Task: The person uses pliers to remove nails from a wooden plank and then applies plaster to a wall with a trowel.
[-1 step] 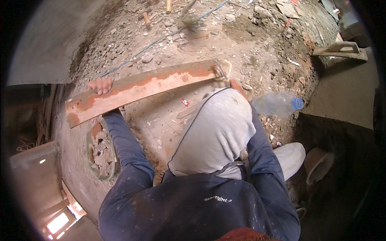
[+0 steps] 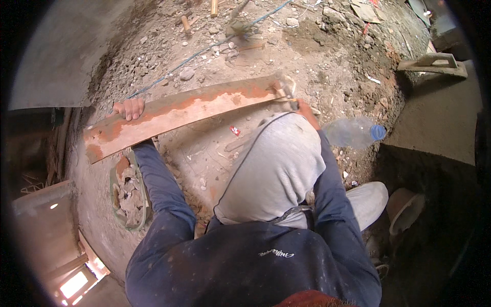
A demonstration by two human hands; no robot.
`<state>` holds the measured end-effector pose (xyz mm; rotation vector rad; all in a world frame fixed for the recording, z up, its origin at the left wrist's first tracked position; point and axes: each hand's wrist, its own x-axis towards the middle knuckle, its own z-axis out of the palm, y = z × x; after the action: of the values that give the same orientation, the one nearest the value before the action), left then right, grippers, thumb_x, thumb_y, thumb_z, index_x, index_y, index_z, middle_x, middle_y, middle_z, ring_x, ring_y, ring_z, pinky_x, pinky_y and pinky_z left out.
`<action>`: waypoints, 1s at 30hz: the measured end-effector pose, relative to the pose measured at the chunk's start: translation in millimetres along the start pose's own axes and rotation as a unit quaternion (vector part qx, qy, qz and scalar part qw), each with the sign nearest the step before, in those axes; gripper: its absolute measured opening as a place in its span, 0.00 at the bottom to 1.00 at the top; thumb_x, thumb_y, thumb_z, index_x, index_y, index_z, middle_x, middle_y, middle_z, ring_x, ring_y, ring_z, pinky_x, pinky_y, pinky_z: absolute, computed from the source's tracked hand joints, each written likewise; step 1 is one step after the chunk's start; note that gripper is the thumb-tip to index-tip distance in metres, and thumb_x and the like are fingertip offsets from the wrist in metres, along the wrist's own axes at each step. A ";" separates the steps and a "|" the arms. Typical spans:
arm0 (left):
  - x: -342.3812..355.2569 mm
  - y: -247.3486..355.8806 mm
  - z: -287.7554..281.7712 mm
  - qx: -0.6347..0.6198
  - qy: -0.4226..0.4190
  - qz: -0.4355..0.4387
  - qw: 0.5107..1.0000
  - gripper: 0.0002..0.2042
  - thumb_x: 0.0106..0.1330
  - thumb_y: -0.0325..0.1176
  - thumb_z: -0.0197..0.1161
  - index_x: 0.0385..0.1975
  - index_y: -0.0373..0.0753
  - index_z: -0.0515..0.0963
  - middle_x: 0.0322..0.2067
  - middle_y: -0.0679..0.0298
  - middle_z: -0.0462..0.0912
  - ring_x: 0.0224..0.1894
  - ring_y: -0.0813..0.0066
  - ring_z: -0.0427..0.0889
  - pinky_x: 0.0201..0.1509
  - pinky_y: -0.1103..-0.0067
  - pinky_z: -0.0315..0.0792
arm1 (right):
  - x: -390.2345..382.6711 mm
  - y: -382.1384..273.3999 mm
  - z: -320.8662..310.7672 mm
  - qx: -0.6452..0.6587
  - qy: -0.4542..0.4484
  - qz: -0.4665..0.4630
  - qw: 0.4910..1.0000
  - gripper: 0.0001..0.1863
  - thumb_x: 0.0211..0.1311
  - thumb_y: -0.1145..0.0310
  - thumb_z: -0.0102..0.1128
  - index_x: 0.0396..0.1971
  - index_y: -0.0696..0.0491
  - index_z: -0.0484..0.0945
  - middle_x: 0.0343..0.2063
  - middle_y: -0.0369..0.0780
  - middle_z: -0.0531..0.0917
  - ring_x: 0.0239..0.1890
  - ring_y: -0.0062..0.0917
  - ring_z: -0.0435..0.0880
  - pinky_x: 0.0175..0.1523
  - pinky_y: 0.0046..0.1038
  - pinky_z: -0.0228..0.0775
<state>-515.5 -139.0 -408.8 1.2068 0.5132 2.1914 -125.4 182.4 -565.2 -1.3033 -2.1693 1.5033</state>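
Observation:
A long wooden plank (image 2: 189, 110) with orange-red stains along its face slants across in front of my knees. My left hand (image 2: 129, 109) is closed over its far edge near the left end, fingers curled on top. By the plank's right end, my right hand (image 2: 305, 111) is closed round the handle of a tool (image 2: 293, 104). Motion smears the tool's head where it meets the plank end, so its kind cannot be made out. My raised knee, in pale grey trousers (image 2: 273, 163), partly hides the right wrist.
A clear plastic bottle (image 2: 353, 133) with a blue cap lies right of my right forearm. A tub of rubble (image 2: 128, 197) stands by my left arm. A plastering float (image 2: 434, 64) rests on a ledge at the right. Beyond the plank, a blue cord (image 2: 197, 55) crosses stony ground.
The tool in my right hand has shifted against the plank's right end and is more blurred. The plank and my left hand have hardly moved.

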 end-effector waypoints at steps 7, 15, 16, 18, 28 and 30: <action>11.9 -4.0 -12.6 -0.031 -0.071 -0.018 0.997 0.20 0.77 0.48 0.43 0.24 0.44 0.65 0.23 0.68 0.74 0.28 0.74 0.73 0.36 0.75 0.63 | 29.8 23.0 15.9 0.162 0.185 0.113 0.963 0.24 0.55 0.69 0.60 0.52 0.60 0.70 0.40 0.50 0.81 0.42 0.40 0.82 0.50 0.36 0.73; 7.2 8.0 3.0 0.018 -0.042 0.011 0.999 0.15 0.75 0.41 0.45 0.24 0.43 0.64 0.21 0.68 0.72 0.25 0.75 0.70 0.34 0.75 0.62 | 15.7 -23.6 -11.3 0.060 0.171 0.042 0.983 0.25 0.52 0.67 0.63 0.50 0.59 0.70 0.42 0.56 0.82 0.46 0.48 0.82 0.51 0.42 0.73; 9.1 7.5 3.5 0.017 -0.052 0.009 0.998 0.15 0.75 0.40 0.46 0.24 0.43 0.64 0.21 0.68 0.72 0.25 0.75 0.70 0.34 0.75 0.62 | 22.3 -18.7 -3.3 0.092 0.254 0.064 0.961 0.25 0.51 0.68 0.63 0.50 0.59 0.70 0.39 0.56 0.82 0.45 0.50 0.82 0.50 0.43 0.73; 23.7 -10.2 6.5 0.004 -0.021 0.008 1.000 0.18 0.75 0.44 0.45 0.22 0.43 0.66 0.21 0.68 0.74 0.24 0.75 0.72 0.33 0.75 0.64 | 41.1 58.2 52.5 0.038 0.224 0.057 0.972 0.25 0.51 0.69 0.62 0.50 0.60 0.69 0.37 0.55 0.82 0.43 0.49 0.83 0.49 0.43 0.73; 26.6 -7.2 19.6 -0.002 -0.035 -0.005 0.999 0.17 0.77 0.39 0.41 0.22 0.44 0.66 0.21 0.68 0.75 0.25 0.75 0.73 0.34 0.76 0.63 | 13.4 22.5 5.3 0.082 0.177 0.083 0.977 0.23 0.52 0.69 0.59 0.49 0.59 0.68 0.38 0.54 0.82 0.40 0.47 0.83 0.47 0.43 0.73; 27.7 -9.4 19.7 -0.009 -0.040 -0.008 0.999 0.17 0.77 0.40 0.42 0.22 0.44 0.66 0.22 0.68 0.75 0.26 0.75 0.73 0.35 0.76 0.64 | 9.4 8.1 23.8 0.169 0.253 0.148 0.941 0.21 0.53 0.67 0.59 0.47 0.57 0.68 0.38 0.53 0.83 0.39 0.47 0.84 0.46 0.43 0.72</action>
<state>-507.5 -112.8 -386.5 1.2700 0.4668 2.1219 -140.7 174.4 -585.9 -1.7054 -1.3807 1.3569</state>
